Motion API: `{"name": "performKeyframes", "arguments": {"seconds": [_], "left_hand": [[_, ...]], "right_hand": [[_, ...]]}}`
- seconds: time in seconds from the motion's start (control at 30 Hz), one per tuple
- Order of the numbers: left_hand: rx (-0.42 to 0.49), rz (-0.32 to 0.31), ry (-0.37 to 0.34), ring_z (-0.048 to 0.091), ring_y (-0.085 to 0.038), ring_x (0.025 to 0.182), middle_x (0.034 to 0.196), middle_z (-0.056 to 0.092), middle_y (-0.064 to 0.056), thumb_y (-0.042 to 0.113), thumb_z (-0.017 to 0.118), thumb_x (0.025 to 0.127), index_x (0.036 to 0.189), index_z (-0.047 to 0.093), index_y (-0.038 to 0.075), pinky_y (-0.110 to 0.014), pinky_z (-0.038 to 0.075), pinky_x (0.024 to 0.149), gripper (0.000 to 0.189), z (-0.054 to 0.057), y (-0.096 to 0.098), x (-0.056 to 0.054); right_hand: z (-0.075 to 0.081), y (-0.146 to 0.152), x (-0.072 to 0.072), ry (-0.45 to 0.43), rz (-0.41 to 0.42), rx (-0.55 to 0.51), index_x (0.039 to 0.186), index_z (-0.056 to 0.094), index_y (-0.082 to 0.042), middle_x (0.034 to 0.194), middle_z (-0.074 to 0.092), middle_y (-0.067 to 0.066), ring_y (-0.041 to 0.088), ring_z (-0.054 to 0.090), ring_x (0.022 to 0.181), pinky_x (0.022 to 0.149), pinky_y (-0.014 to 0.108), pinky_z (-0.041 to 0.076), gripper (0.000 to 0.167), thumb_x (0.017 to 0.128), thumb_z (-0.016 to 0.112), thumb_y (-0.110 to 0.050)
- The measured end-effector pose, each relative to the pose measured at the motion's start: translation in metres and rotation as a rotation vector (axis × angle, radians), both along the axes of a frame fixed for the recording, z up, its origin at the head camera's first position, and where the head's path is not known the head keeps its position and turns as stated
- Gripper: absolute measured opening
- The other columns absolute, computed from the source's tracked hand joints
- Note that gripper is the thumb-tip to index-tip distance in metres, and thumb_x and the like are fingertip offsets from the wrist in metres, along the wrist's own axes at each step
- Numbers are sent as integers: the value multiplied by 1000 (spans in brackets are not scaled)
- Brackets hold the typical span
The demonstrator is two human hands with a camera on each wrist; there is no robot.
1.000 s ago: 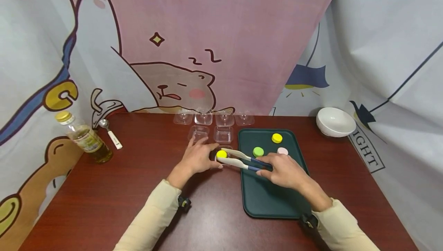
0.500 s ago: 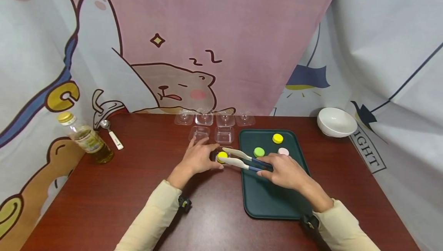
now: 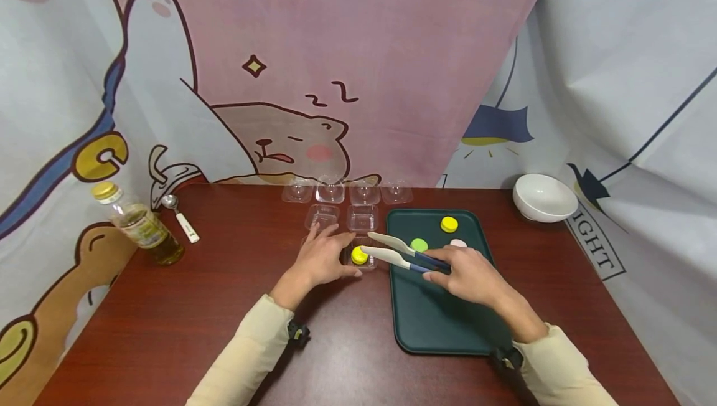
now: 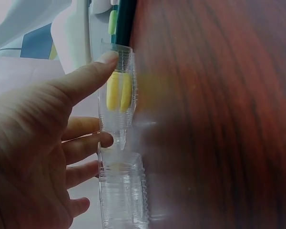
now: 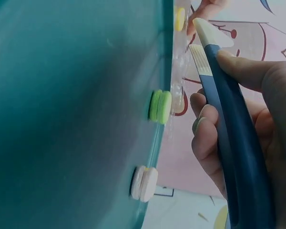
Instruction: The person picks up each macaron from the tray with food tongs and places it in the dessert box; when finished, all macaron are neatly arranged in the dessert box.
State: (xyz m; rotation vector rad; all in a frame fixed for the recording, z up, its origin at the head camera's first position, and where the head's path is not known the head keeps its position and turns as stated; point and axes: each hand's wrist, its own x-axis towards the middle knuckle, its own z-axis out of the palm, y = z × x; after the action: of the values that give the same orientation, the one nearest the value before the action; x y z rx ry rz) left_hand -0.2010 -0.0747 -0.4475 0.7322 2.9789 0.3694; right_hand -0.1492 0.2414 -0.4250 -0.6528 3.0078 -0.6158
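My right hand (image 3: 470,275) grips a pair of tongs (image 5: 233,124) with blue handles and cream tips. Their tips are spread apart just right of a yellow macaron (image 3: 359,255), which sits in a small clear plastic box (image 4: 104,117). With thumb and index finger at opposite sides of that box, my left hand (image 3: 322,259) holds it on the table. A green tray (image 3: 442,325) lies under the right hand. On it are a green macaron (image 5: 160,107), a pink macaron (image 5: 144,184), partly hidden in the head view, and another yellow macaron (image 3: 449,224).
More clear boxes (image 3: 363,218) stand behind the left hand, with several domed clear lids (image 3: 364,193) along the back edge. A white bowl (image 3: 544,198) sits at the back right. At the left stand an oil bottle (image 3: 147,231) and a scoop with a white handle (image 3: 187,227).
The tongs have let go of the yellow macaron, which now rests lower in the box. My right hand has drawn them slightly right. The left hand stays almost still.
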Motion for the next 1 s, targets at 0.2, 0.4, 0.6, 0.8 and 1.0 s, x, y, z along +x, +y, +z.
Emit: {"name": "performKeyframes", "arguments": {"seconds": [0.2,0.4,0.6,0.8,1.0], "left_hand": [[31,-14,15,38,-31,149,150,57,-1,60,82,76,149,53,18,-59,18,126,89,2,-2,3],[82,8,64,39,-33,149,153,54,-7,59,82,76,151,50,18,-57,20,126,91,13,-15,4],[154,88,63,39,-39,148,156,50,-11,61,83,74,155,44,20,-64,21,123,99,22,-42,3],[198,116,55,45,-39,143,155,49,-15,57,85,73,157,40,15,-60,31,120,104,20,-68,1],[235,160,-19,50,-36,141,156,48,-14,54,86,75,157,38,13,-56,44,111,103,14,-81,1]], "right_hand": [[3,11,-1,26,-27,-21,124,74,-16,85,63,-4,9,49,71,59,24,40,41,87,80,-32],[8,27,-1,14,-79,-51,127,71,-10,83,63,-3,8,45,62,52,23,36,45,88,79,-30],[15,49,-3,-25,-162,-64,131,68,-6,76,55,0,11,41,57,49,24,34,48,90,77,-28],[14,72,-6,-9,-218,-73,132,66,-2,88,65,6,13,51,63,52,25,39,49,92,74,-31],[8,91,-11,-90,-279,-114,136,61,-3,74,64,5,13,58,52,47,28,50,55,97,68,-40]]}}
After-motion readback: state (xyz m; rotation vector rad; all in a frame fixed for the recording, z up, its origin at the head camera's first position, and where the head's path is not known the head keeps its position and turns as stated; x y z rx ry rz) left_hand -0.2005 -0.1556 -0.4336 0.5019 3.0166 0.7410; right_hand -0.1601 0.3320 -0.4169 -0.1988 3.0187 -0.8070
